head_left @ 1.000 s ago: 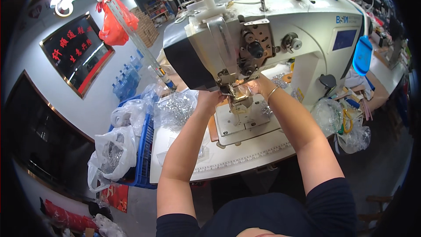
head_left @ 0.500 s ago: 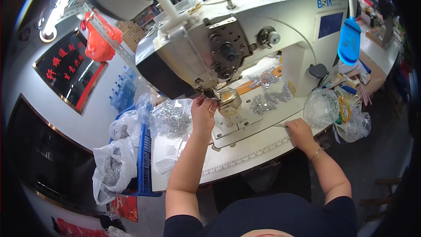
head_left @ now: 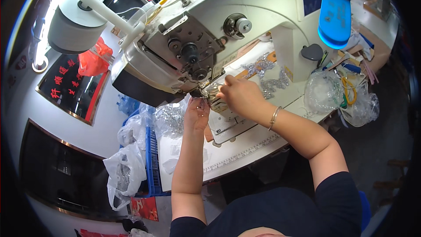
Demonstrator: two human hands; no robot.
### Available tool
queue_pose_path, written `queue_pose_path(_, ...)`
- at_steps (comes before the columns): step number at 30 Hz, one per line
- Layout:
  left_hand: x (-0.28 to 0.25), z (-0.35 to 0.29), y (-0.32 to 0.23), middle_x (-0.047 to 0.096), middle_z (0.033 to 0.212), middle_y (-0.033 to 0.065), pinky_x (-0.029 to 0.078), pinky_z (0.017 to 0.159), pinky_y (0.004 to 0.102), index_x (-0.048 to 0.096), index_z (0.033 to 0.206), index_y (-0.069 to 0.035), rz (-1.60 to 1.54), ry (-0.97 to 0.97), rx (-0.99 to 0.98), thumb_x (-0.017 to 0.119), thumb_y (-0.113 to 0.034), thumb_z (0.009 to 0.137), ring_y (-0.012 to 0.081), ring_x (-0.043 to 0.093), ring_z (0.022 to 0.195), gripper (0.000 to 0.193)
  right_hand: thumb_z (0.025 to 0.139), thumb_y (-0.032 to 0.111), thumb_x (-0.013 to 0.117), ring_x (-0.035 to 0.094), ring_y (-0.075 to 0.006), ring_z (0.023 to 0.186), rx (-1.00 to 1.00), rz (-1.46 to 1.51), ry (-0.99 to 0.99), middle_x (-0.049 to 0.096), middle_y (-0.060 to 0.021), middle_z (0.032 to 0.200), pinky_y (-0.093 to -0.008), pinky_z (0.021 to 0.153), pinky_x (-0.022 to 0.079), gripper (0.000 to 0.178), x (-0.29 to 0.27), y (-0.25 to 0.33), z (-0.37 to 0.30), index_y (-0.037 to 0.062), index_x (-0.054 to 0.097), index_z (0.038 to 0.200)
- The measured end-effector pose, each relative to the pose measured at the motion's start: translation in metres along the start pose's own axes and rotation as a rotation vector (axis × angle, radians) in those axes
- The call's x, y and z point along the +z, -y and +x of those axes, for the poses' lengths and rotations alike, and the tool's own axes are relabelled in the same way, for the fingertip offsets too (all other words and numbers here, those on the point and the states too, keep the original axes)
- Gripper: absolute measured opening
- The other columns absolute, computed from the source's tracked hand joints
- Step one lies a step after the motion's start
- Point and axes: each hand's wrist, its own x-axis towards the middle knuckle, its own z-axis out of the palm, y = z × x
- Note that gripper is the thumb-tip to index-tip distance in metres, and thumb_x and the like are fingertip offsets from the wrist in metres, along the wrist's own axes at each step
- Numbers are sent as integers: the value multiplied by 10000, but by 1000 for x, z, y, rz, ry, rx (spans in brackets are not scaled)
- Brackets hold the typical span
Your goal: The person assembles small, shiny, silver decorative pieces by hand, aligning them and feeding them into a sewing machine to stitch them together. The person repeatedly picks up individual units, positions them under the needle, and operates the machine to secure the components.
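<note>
1. Machine casing (head_left: 267, 6) of smooth, glossy off-white, its arm curving to a boxy head with a dark flat side panel; a steel plate (head_left: 177, 33) on the head bears round black knobs
2. Needle assembly (head_left: 199, 92), dark metal and small-parted, sits at the lower end of the head, at the fingertips of both hands
3. Left hand (head_left: 196, 113) turned palm upward, its forearm nearly straight from below, fingers bent up against the underside of the needle assembly; small glints show by its fingers, but I cannot tell whether they grip something
4. Right hand (head_left: 243, 98) back uppermost, fingers curled inward with the tips drawn close together just right of the assembly, elbow bent outward; whether it pinches anything is hidden
5. Glittering silver pieces (head_left: 276, 82), knobbly and faceted, lie heaped on the machine bed beyond the right hand; more show through a crinkled clear bag (head_left: 170, 116) left of the left hand
6. Thin metal bracelet (head_left: 274, 118) rings the right wrist; a ribbed blue plastic crate (head_left: 153, 171) stands beside the white tabletop
</note>
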Motion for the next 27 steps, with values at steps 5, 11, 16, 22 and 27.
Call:
queue_pose_path(5,-1,-1,-1,636,837,48,547,616,248,583,909,-57,-27,7,-14,549,-11,844,146,619,707,87,783,195,613,621,-298,696,11,29,51,583,-117,846,-397,593,498,161,2,3,12,37,642,784)
queue_pose_path(11,4,0,2,631,874,63,550,637,267,573,941,-50,-51,-62,10,545,-7,845,173,616,713,109,775,185,612,625,-299,711,24,35,98,591,-101,858,-401,616,500,144,-2,0,14,57,657,822)
queue_pose_path(16,10,-1,9,590,907,30,521,659,247,540,995,-87,23,-100,153,573,-45,863,142,582,769,142,790,243,631,610,-296,682,86,123,-71,580,-76,819,-393,597,490,163,-6,-15,1,81,652,786)
queue_pose_path(22,-50,-4,-2,547,898,25,513,666,231,496,1001,-88,-38,-391,304,615,-80,859,138,547,770,186,789,243,652,595,-267,711,286,129,-100,557,-57,834,-370,609,483,161,-9,-50,-86,107,661,877)
queue_pose_path(27,-55,-81,20,554,908,17,523,700,257,494,1007,-92,-174,-435,366,594,-59,870,135,545,769,172,748,220,678,581,-271,823,403,31,100,561,-75,892,-382,689,465,195,18,-65,-151,103,642,900)
